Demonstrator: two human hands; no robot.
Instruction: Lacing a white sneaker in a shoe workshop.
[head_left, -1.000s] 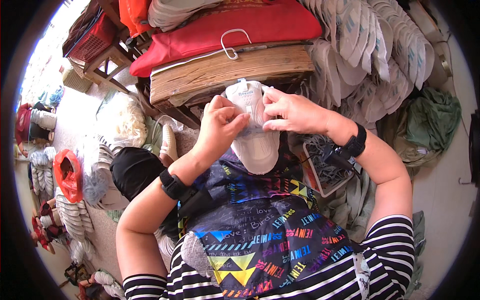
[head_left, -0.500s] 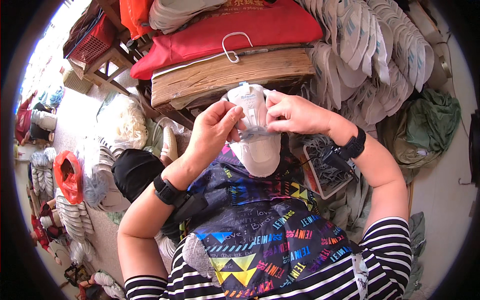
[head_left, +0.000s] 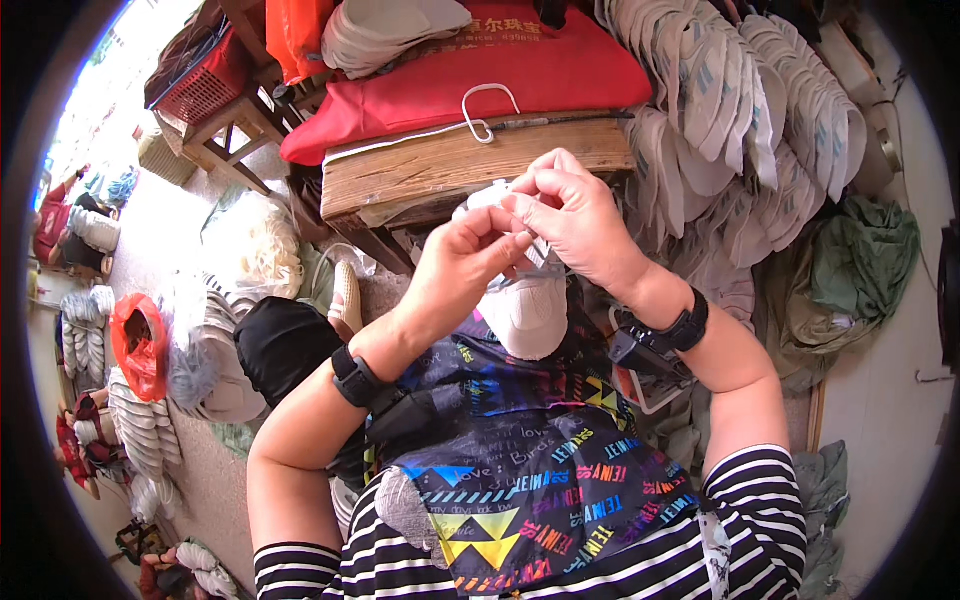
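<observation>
A white shoe upper [head_left: 525, 318] lies in front of me, its rounded toe toward my body and its far end partly covered by my hands. A grey-blue band crosses its middle. My left hand [head_left: 470, 250] is closed in a pinch over the left side of the upper. Close beside it, my right hand [head_left: 580, 225] is raised over the lacing area, thumb and fingers pressed together. Whatever is between the fingertips of either hand is too small or hidden to name.
Beyond the upper stands a wooden bench [head_left: 470, 165] with a red cloth [head_left: 450, 85] and a white hanger hook [head_left: 487, 108]. Stacked pale shoe uppers [head_left: 690, 90] fill the back right. A green cloth bundle [head_left: 860, 260] lies right; an orange bag [head_left: 140, 345] sits left.
My right hand has moved from the right edge of the upper up and inward, over its middle, its fingertips now near my left hand's. The view has shifted slightly.
</observation>
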